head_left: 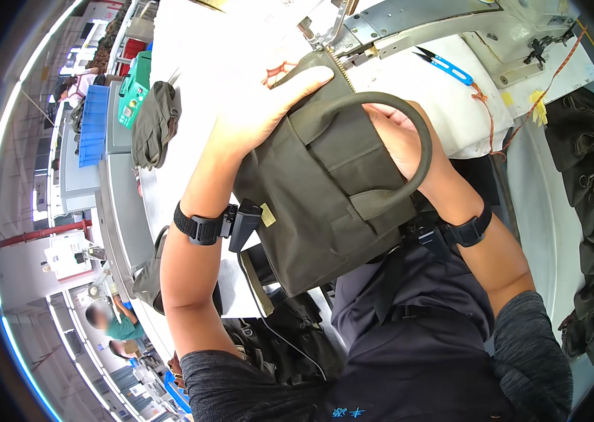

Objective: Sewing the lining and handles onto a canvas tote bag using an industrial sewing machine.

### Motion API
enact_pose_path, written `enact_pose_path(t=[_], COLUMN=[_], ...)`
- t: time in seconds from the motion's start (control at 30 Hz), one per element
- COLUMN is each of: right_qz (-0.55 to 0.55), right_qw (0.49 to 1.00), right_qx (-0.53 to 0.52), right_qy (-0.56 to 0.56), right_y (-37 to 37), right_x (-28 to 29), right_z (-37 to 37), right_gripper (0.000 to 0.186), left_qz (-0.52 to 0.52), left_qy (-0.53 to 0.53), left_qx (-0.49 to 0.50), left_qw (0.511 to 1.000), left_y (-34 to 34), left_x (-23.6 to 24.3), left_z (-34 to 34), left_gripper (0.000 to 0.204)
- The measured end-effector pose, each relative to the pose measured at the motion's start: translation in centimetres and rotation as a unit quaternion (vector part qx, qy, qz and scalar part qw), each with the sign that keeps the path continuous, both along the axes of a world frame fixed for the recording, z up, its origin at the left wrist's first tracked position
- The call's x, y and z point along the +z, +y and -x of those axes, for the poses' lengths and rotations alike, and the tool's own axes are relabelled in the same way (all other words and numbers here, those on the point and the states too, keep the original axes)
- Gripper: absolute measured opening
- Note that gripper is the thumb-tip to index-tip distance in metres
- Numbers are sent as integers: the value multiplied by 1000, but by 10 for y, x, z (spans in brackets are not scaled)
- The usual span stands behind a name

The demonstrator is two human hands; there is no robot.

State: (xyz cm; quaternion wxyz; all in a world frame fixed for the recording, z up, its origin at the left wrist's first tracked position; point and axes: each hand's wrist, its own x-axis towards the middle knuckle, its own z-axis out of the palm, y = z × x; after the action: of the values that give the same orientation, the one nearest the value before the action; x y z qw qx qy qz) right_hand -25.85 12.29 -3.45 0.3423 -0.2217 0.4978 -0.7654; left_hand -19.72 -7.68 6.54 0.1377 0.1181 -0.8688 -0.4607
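Observation:
An olive-green fabric bag (325, 204) is tilted between my forearms, its upper edge close under the sewing machine's presser foot (332, 46). A zipper (343, 70) with gold-coloured teeth runs along that edge. My left hand (269, 105) is closed on the bag's upper left, thumb on top, with fingertips partly hidden behind the fabric. My right hand (399, 137) is at the right edge, inside the curve of the rounded carrying handle (423, 151). Its fingers go partly out of sight against the bag. Whether the needle touches the fabric, I cannot tell.
Blue-handled thread snips (452, 69) lie on white cloth beside the machine arm (416, 21), tied to an orange cord (490, 123). Another olive bag (156, 126) sits at the table's left. Dark green bags (592, 211) hang at right. A person (118, 320) works far left.

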Motion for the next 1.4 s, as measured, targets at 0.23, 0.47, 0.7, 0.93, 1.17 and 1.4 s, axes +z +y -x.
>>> enact_pose_path(t=[0.23,0.47,0.7,0.93,1.17,1.4], right_qz=[19,5,28,29,29,10], right_qw=[998,1000,998,997,998,998], right_qx=[-7,-21,-44,-57,-47,-51], right_qy=[-51,-19,-23,42,35,40], right_y=[16,35,27,11,2,6], right_x=[-3,-4,5,1,-1,4], right_z=[-22,-31,-25,-7,-2,-3], right_gripper=[25,18,16,18,21,23], left_qz=[-29,54,69,128,-28,-57], left_qy=[-7,-44,29,-2,14,-26], left_qx=[-26,-22,-113,-172,-127,-65], left_qw=[999,997,991,977,991,996], left_y=[2,6,-15,-51,-36,-34], left_x=[4,12,-3,-13,0,1], left_z=[1,-3,7,24,20,21], left_gripper=[28,29,33,39,34,28])
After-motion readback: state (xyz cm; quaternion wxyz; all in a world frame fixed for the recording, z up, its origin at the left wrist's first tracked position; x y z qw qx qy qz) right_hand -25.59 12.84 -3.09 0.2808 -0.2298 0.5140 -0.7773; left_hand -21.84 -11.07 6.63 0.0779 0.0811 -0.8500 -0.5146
